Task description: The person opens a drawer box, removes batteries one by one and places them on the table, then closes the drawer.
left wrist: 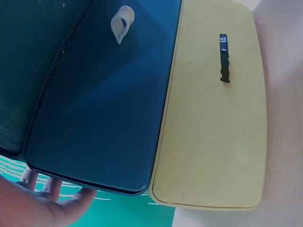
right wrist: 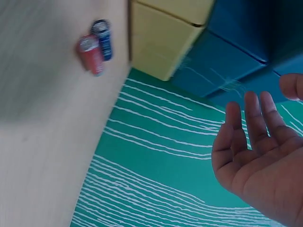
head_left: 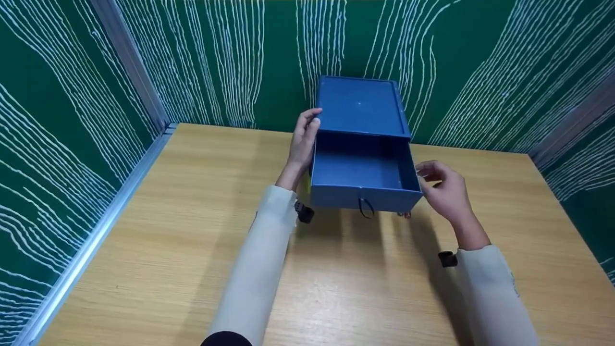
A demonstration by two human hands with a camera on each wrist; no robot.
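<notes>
A drawer unit with a blue top (head_left: 360, 105) stands against the back wall, and its blue upper drawer (head_left: 365, 198) is pulled out toward me. The drawer's inside is bare, and a dark loop (head_left: 366, 207) hangs from its front. My left hand (head_left: 303, 139) rests along the unit's left side with extended fingers. In the left wrist view, a blue drawer front (left wrist: 99, 109) with a pale loop (left wrist: 122, 23) sits beside a yellow drawer front (left wrist: 213, 113) with a dark strap. My right hand (head_left: 447, 190), fingers loosely bent, is at the drawer's right front corner, holding nothing.
In the right wrist view, a small red can (right wrist: 91, 54) and a blue can (right wrist: 102, 39) stand on the table by the unit's yellow lower part (right wrist: 161, 42). Green walls (head_left: 278, 57) with white wavy lines border the wooden table (head_left: 192, 216) at back and sides.
</notes>
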